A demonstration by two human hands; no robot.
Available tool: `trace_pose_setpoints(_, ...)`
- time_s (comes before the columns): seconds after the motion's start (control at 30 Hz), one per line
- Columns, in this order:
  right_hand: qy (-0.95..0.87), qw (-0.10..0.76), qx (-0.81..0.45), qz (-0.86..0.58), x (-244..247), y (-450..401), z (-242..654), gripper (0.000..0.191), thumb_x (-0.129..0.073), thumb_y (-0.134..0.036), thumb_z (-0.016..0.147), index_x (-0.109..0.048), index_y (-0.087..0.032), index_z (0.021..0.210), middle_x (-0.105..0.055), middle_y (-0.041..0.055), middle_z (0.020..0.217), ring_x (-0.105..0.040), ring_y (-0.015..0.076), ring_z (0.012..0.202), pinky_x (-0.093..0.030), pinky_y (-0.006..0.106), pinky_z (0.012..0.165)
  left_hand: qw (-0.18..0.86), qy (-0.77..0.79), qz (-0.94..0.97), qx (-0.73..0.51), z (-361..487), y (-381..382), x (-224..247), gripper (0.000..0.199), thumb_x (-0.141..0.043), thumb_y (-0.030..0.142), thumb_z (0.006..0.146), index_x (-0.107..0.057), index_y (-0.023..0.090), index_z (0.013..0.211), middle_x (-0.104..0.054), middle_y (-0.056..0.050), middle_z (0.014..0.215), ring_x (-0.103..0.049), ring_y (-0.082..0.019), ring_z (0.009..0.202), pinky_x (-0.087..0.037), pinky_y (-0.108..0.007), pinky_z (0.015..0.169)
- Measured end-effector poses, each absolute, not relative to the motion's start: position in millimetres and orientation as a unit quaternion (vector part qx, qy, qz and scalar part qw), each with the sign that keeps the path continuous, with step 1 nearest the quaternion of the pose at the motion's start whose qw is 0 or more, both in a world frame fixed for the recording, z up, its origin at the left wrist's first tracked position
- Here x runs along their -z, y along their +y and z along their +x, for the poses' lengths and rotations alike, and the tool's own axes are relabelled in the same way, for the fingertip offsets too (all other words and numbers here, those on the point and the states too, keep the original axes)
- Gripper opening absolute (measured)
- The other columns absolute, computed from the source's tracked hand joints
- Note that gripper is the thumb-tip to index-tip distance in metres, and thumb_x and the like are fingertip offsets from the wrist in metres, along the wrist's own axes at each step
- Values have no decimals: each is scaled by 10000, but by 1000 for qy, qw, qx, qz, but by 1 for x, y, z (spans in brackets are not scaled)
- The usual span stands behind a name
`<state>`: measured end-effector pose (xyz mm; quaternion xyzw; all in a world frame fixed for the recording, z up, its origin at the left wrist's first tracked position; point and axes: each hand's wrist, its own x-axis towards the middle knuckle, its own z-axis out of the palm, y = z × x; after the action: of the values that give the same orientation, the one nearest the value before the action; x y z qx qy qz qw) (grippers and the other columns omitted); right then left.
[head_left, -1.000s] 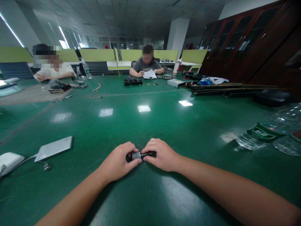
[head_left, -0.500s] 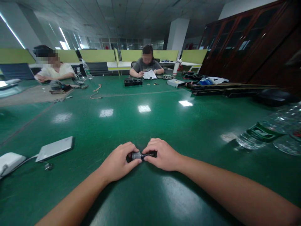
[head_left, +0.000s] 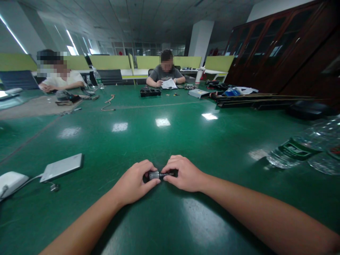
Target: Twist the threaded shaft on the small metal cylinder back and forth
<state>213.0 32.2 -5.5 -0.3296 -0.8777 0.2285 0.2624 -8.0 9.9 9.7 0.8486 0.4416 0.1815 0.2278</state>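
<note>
Low in the middle of the head view, a small metal cylinder with a ribbed shaft [head_left: 154, 175] lies sideways between my hands. Its body is silver with a dark end, and a thin dark shaft points right. My left hand [head_left: 139, 180] closes around the silver body, thumb in front and fingers behind. Thumb and fingers of my right hand [head_left: 183, 175] pinch near the shaft, whose tip shows dark inside the grip. My curled fingers hide parts of both ends. Beneath my hands is the glossy green tabletop [head_left: 143, 138].
At left lie a silver power bank [head_left: 62, 167] and a white device [head_left: 12, 184] joined by a cable. Clear water bottles [head_left: 292, 152] stand at right. Across the table sit two people, near a black tray [head_left: 150, 92], a cord [head_left: 107, 104] and dark long parts [head_left: 255, 101].
My right fingers have shifted very slightly to the right along the shaft. My left hand keeps its grip in the same place. The person at far left has turned the head slightly.
</note>
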Motion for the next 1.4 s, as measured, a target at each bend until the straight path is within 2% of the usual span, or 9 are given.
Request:
trace_pose_setpoints(1.07, -873, 259, -219, -349, 4, 32, 214, 125, -731, -144, 720, -734, -196, 834, -726, 11, 768, -605, 178, 776, -423, 329, 781, 222, 435, 853, -182, -8, 11, -10, 157, -628, 324, 873, -617, 190, 955, -611, -28, 859, -575, -189, 789, -443, -309, 717)
trace_pose_setpoints(1.4, -872, 268, -209, -353, 8, 33, 213, 87, -773, -221, 734, -731, -189, 802, -698, 17, 757, -587, 168, 771, -415, 313, 755, 213, 429, 859, -181, -8, 11, -10, 140, -625, 306, 873, -619, 190, 952, -610, -29, 863, -571, -187, 787, -436, -301, 711)
